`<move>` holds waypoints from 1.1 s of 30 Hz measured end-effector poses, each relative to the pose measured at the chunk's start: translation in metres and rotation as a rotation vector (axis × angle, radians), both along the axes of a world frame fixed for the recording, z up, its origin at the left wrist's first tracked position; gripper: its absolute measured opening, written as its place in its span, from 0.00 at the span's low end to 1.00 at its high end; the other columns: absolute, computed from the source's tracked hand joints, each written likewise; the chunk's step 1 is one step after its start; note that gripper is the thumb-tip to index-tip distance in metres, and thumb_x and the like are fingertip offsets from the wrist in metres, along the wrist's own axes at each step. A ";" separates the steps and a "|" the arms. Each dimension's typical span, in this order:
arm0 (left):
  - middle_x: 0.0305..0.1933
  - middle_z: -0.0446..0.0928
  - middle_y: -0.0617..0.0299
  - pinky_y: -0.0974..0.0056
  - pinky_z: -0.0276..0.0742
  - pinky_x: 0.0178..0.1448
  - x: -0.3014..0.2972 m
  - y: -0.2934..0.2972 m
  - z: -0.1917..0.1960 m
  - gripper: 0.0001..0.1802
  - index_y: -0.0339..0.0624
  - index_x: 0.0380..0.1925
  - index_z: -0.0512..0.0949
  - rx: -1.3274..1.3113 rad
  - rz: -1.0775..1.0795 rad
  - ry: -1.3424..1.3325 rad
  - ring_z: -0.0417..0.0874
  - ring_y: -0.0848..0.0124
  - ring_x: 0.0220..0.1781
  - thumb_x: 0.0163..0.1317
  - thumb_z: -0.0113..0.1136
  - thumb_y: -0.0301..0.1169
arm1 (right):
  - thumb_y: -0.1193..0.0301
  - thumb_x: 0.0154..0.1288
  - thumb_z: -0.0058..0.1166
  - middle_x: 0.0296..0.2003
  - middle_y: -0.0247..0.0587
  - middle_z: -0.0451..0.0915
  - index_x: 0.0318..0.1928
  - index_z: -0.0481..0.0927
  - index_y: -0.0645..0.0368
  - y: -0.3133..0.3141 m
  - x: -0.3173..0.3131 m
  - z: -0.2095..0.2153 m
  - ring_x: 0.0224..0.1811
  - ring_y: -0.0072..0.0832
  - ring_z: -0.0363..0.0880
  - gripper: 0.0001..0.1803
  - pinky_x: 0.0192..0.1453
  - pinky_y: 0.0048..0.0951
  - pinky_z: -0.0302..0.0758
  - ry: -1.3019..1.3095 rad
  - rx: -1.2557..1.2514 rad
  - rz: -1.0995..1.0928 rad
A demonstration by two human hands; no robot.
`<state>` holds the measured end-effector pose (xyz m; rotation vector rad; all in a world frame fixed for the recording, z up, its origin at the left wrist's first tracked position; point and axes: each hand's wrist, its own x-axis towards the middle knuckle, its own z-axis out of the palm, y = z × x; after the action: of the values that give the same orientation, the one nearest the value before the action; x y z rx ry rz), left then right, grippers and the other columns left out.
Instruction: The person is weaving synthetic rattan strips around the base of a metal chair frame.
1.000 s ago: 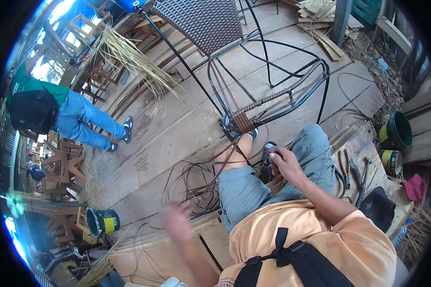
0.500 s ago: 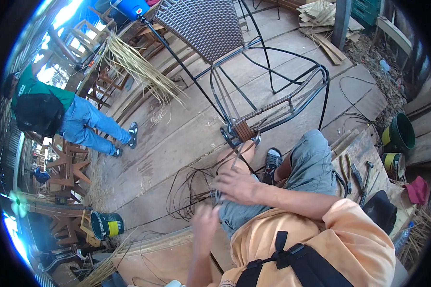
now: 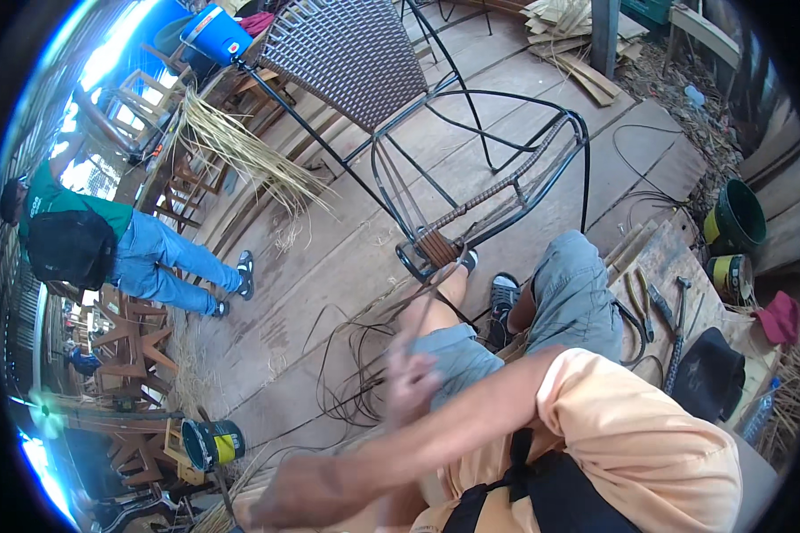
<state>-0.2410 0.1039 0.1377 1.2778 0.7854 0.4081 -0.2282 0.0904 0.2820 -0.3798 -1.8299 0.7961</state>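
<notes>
In front of me stands a chair (image 3: 512,191) with a black metal frame and a woven brown backrest (image 3: 351,67). A brown band of wrapped strand (image 3: 437,247) covers the near corner of its seat rail. From there a flat weaving strand (image 3: 425,311) runs taut towards me, and my left hand (image 3: 409,382) is closed on it above my thigh. My right arm crosses over my lap, and my right hand (image 3: 298,490) is low at the left, its fingers smeared by motion. Loose dark strands (image 3: 351,377) lie in loops on the floor beside my leg.
At right a board holds pliers (image 3: 642,302), a hammer (image 3: 681,320) and a black cap (image 3: 707,373). Buckets stand right (image 3: 736,218) and left (image 3: 212,444). Another person (image 3: 142,240) in a green shirt stands at left, near a bundle of pale fibre (image 3: 240,155).
My right hand has swept from the strand over my thigh down to the lower left. My left hand has moved up and right onto the strand. The view has shifted slightly.
</notes>
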 end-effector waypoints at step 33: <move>0.33 0.76 0.61 0.69 0.72 0.35 -0.069 0.031 0.035 0.16 0.38 0.45 0.68 0.245 -0.222 0.568 0.75 0.75 0.30 0.64 0.48 0.37 | 0.69 0.53 0.49 0.25 0.44 0.75 0.30 0.75 0.54 0.000 0.055 -0.053 0.25 0.40 0.76 0.05 0.30 0.42 0.71 0.054 -0.076 -0.330</move>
<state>-0.3104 0.1350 0.1725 1.7248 1.0738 -0.0517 -0.1736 0.0909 0.2293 -0.6829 -1.6337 0.6400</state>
